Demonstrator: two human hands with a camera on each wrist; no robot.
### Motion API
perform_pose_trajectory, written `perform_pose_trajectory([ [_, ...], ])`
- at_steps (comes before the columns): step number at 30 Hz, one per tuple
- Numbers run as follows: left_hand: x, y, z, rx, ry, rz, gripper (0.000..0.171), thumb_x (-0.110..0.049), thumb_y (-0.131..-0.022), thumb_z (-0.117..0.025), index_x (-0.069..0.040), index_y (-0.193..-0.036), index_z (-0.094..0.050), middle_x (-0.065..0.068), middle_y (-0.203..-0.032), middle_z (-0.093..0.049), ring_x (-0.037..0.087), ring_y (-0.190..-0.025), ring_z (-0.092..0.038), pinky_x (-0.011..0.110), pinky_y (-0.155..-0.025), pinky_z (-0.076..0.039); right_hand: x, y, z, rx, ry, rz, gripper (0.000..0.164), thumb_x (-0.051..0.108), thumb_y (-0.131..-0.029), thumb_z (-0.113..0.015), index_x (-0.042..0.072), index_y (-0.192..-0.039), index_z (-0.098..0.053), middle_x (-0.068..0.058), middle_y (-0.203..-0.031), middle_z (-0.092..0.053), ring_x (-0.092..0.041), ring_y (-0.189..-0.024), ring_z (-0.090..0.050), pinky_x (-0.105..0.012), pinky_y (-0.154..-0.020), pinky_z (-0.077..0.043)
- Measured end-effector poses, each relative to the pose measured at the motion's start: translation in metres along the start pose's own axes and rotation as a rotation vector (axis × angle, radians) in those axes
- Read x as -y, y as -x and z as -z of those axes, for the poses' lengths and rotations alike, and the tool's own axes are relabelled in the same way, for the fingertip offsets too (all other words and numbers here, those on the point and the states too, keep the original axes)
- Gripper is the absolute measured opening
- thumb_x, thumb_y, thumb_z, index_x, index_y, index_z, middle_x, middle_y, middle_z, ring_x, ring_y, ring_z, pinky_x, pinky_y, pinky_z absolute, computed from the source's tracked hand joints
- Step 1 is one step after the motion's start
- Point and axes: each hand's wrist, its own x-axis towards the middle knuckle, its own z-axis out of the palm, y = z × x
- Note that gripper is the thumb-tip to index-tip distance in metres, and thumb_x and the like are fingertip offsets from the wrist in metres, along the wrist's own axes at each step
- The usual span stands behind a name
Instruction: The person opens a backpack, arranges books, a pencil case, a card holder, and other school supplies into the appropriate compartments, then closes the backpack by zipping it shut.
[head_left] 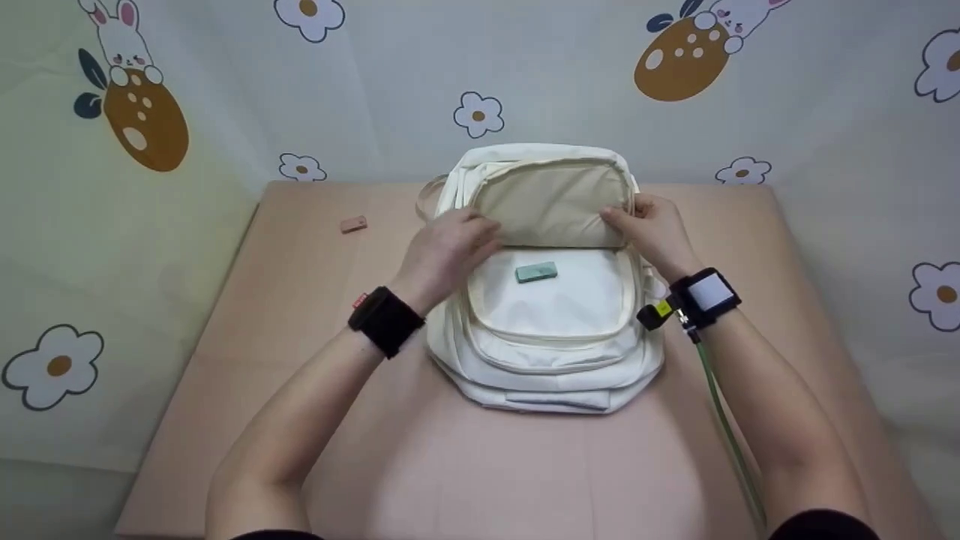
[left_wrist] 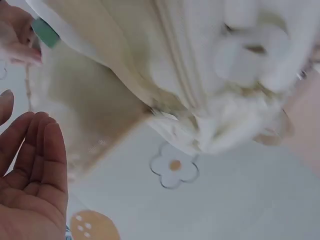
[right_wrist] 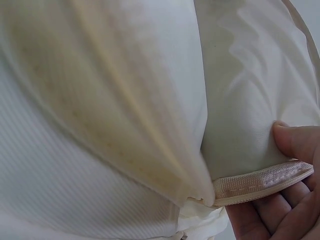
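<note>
A cream-white backpack (head_left: 555, 375) lies with its front pocket unzipped, the beige-lined flap (head_left: 555, 202) folded back toward its top. My right hand (head_left: 656, 229) pinches the flap's right edge, thumb on the lining; the right wrist view shows the fingers (right_wrist: 280, 212) under the zipper edge. At the flap's left side is my left hand (head_left: 454, 247), its fingers loosely bent with nothing between them in the left wrist view. On the white inside of the pocket lies a small green block, perhaps an eraser (head_left: 536, 272).
A small pink block (head_left: 353, 224) lies on the tan tabletop (head_left: 300, 315) left of the backpack. Behind the table hangs a pale curtain (head_left: 390, 82) with flowers and rabbits. A green cable (head_left: 724, 420) runs along the right forearm.
</note>
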Motion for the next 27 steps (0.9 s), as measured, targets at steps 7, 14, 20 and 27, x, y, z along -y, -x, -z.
perform_pose_trajectory([
  [7,0.067,0.005,0.024,-0.12,-0.066,0.172,0.009,-0.012,-0.097,-0.071,-0.007,-0.102,-0.076,0.007,-0.097,-0.073,0.025,-0.081,-0.069,0.039,-0.068,-0.055,0.0,0.0,0.004,-0.004,0.011,0.003,0.037,0.035,-0.091,-0.079,0.003,-0.108,-0.074,0.0,-0.073,-0.063,-0.012,-0.067,-0.05,-0.024,-0.063,-0.046],
  [14,0.13,0.016,0.034,-0.035,-0.179,0.408,0.016,-0.01,-0.1,-0.064,0.0,-0.108,-0.074,0.016,-0.105,-0.074,0.035,-0.09,-0.071,0.047,-0.078,-0.057,-0.002,-0.001,0.005,-0.017,0.028,0.013,0.037,0.038,-0.091,-0.079,0.005,-0.107,-0.075,-0.002,-0.076,-0.062,-0.014,-0.069,-0.05,-0.025,-0.064,-0.048],
  [20,0.175,0.04,0.027,0.218,-0.229,0.652,0.032,-0.013,-0.106,-0.053,0.004,-0.132,-0.062,0.025,-0.131,-0.063,0.044,-0.121,-0.059,0.055,-0.102,-0.047,-0.003,-0.001,0.003,-0.011,0.023,-0.016,0.038,0.04,-0.089,-0.08,0.006,-0.104,-0.074,-0.001,-0.078,-0.062,-0.014,-0.071,-0.051,-0.026,-0.065,-0.049],
  [27,0.2,0.052,0.011,0.402,-0.246,0.696,0.04,-0.011,-0.11,-0.041,0.007,-0.145,-0.049,0.03,-0.153,-0.04,0.044,-0.143,-0.038,0.052,-0.118,-0.029,-0.001,0.0,0.0,-0.005,0.017,-0.001,0.038,0.041,-0.089,-0.081,0.004,-0.093,-0.071,0.002,-0.069,-0.052,-0.013,-0.066,-0.046,-0.024,-0.059,-0.044],
])
